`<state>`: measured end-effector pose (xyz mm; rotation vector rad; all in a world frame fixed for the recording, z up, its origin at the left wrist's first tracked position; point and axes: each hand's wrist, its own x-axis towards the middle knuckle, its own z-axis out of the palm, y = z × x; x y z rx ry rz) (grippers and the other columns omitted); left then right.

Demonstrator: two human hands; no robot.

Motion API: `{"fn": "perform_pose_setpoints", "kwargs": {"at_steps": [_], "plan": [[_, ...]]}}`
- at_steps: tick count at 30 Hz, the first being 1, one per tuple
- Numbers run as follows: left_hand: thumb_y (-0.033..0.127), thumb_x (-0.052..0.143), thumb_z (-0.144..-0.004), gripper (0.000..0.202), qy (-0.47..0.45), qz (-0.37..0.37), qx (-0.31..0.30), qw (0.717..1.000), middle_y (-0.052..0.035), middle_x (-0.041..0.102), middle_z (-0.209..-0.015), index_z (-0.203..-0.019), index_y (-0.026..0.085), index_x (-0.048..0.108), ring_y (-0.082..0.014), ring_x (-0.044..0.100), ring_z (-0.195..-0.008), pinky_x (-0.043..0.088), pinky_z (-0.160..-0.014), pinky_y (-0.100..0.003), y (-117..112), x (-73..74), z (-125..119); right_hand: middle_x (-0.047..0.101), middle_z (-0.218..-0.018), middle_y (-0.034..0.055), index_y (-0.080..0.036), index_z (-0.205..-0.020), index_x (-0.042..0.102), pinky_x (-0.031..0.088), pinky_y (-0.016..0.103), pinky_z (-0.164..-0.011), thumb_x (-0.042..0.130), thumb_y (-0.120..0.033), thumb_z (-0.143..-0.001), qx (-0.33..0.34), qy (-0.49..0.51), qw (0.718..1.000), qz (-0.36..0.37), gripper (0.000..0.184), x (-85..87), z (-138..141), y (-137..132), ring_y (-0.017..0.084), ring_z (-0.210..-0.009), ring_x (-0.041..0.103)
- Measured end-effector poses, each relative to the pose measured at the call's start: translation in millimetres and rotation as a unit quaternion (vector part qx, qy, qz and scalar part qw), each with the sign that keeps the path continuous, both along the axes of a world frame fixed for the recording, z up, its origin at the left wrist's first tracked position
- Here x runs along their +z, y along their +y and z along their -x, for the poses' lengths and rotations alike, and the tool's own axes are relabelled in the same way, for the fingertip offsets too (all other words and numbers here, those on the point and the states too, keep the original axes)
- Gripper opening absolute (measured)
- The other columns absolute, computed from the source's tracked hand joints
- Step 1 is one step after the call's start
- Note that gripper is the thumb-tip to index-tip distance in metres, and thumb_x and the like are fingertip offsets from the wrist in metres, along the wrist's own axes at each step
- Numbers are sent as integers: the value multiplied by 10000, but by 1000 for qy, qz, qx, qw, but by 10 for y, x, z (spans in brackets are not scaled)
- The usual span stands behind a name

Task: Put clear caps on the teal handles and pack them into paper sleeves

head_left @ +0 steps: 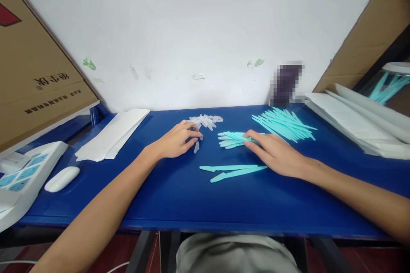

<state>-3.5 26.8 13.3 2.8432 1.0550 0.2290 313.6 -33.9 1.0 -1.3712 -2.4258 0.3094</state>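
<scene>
Though patchy, wall (192,30) (blue tabletop (179,200))

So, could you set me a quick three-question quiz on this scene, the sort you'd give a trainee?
1. Which hand is nearest the small clear pieces?
2. True or false: the right hand is touching the white papers.
3. Fill in the blank: closest to the front edge of the blue table lie ____ loose turquoise sticks.

Key:
1. The left hand.
2. False; it touches the nearer turquoise pile.
3. Two.
</scene>
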Motion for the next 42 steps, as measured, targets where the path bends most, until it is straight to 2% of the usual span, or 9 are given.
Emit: {"fn": "perform_pose_setpoints", "kwargs": {"at_steps": [7,12,18,22,25,29,32,35,42], "plan": [[183,370,-1003,404,20,68,-26,997,-78,616,-1226,-1233,240,697,-228,582,-1080,405,-951,-373,-102,109,-46,666,-725,25,-242,-1058,605,406,373,-768,258,-513,-1038,-22,-15,999,-33,441,-8,-6,-12,226,-663,559],[258,415,-1023,376,12,114,-35,993,-84,615,-1168,-1313,250,656,-212,578,-1042,440,-930,-347,-94,146,4,691,-791,51,-244,-1125,630,428,349,-724,290,-538,-1020,-28,6,1000,-5,461,-47,-23,5,260,-792,603],[365,514,-1006,350,-9,123,-50,991,-85,631,-1163,-1303,258,665,-200,600,-1013,462,-886,-319,-55,110,36,538,-549,-37,-223,-1080,632,360,309,-579,315,-510,-1020,-31,43,998,19,433,23,4,-11,180,-486,488],[370,585,-970,314,-28,123,-28,992,-80,678,-1090,-1236,260,711,-193,630,-932,482,-814,-305,-31,85,28,653,-766,36,-211,-974,633,415,322,-660,318,-468,-1030,1,48,999,-13,410,25,7,-9,199,-663,591],[378,651,-928,289,-58,149,2,987,-75,719,-1043,-1161,238,747,-188,657,-888,497,-762,-288,-26,87,6,658,-877,80,-205,-879,621,436,342,-737,304,-445,-1039,35,32,998,-39,428,12,5,1,218,-790,609],[404,703,-881,317,-77,179,44,980,-71,751,-1014,-1122,205,758,-189,678,-844,504,-691,-270,-36,86,-30,688,-869,73,-210,-973,641,425,328,-677,328,-433,-1034,36,23,999,-19,389,16,9,-2,222,-770,632],[405,688,-893,283,-86,160,28,983,-68,752,-988,-1070,202,772,-180,675,-822,503,-681,-267,-39,53,-50,670,-737,28,-216,-1174,586,384,313,-602,340,-432,-1031,22,7,1000,-8,357,19,7,-12,224,-682,627],[373,644,-929,251,-83,122,-1,989,-65,740,-964,-1079,214,769,-173,659,-803,497,-696,-274,-42,12,-74,657,-707,12,-226,-1200,549,373,307,-592,332,-426,-1037,30,-3,1000,-8,337,13,1,-17,221,-663,622],[342,529,-1005,267,-59,63,-30,996,-76,679,-1024,-1095,209,742,-193,634,-911,483,-816,-308,-86,-41,-153,727,-1080,92,-218,-1211,570,459,339,-714,331,-386,-1047,42,-25,999,-25,335,-20,-7,-7,253,-901,686]]}}
